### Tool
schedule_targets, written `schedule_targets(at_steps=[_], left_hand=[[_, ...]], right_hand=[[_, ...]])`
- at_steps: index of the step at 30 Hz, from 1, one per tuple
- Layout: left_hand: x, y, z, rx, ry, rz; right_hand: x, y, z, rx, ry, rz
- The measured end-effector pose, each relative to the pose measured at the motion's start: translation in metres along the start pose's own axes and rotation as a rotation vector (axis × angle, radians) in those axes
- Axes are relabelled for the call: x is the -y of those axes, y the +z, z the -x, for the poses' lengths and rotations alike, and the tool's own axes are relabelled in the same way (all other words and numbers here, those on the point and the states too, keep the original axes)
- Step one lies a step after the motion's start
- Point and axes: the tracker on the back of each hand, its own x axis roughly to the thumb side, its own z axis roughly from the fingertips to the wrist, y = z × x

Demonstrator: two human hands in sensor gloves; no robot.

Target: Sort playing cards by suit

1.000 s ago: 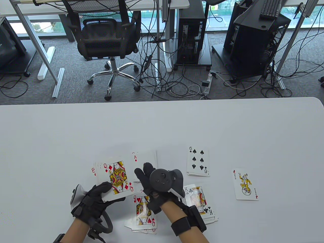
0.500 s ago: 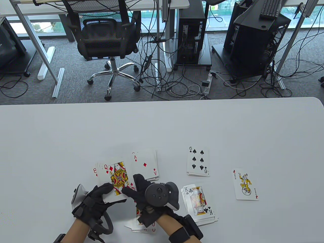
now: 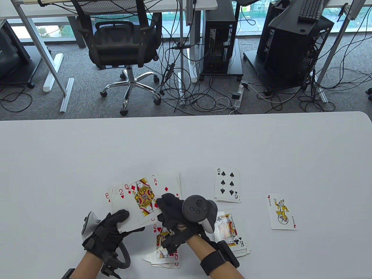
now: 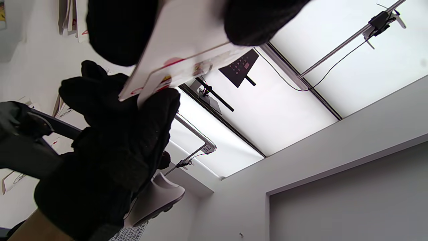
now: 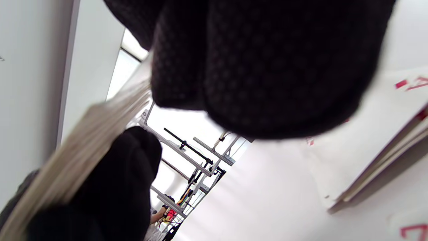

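My left hand (image 3: 112,225) grips a fan of red cards (image 3: 123,200), thumb on top. My right hand (image 3: 171,209) pinches the queen of diamonds (image 3: 143,196) (tilted, at the fan's right edge). On the table (image 3: 186,139) lie piles: ace of diamonds (image 3: 170,181), six of spades (image 3: 227,184), king of clubs (image 3: 231,232), queen of hearts (image 3: 162,244), and a joker (image 3: 281,211).

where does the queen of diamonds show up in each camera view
Table view: the queen of diamonds sits left of centre near the bottom, on top of the fan in the left hand, the right hand at its right edge.
Left wrist view: likely the court card at top centre, seen edge-on.
Right wrist view: blurred; cannot tell.
Shared landmark: the right hand's black glove, seen in table and left wrist views.
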Motion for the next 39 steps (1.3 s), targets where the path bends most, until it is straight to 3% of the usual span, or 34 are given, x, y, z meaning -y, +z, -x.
schedule_targets(at_steps=[3,5,7,13,18,23,31,34,39], left_hand=[[0.0,0.0,0.0,0.004,0.005,-0.003],[0.0,0.0,0.0,0.006,0.008,-0.006],[0.0,0.0,0.0,0.006,0.011,-0.004],[0.0,0.001,0.0,0.0,0.01,-0.007],[0.0,0.001,0.0,-0.003,0.004,-0.01],[0.0,0.001,0.0,-0.004,0.006,-0.007],[0.0,0.001,0.0,-0.015,0.011,-0.005],[0.001,0.001,0.0,-0.016,0.011,-0.005],[0.001,0.001,0.0,-0.014,0.01,-0.007]], right_hand=[[0.021,-0.015,0.017,-0.099,-0.161,0.012],[0.032,-0.022,0.028,-0.156,-0.314,0.086],[0.04,-0.026,0.037,-0.213,-0.358,0.192],[0.029,-0.041,0.048,-0.255,0.016,0.147],[-0.002,-0.055,0.044,-0.297,0.196,0.048],[-0.027,-0.067,0.042,-0.347,0.5,-0.105],[-0.046,-0.073,0.04,-0.334,0.955,-0.25],[-0.046,-0.072,0.042,-0.304,1.022,-0.253],[-0.041,-0.071,0.043,-0.327,0.985,-0.258]])
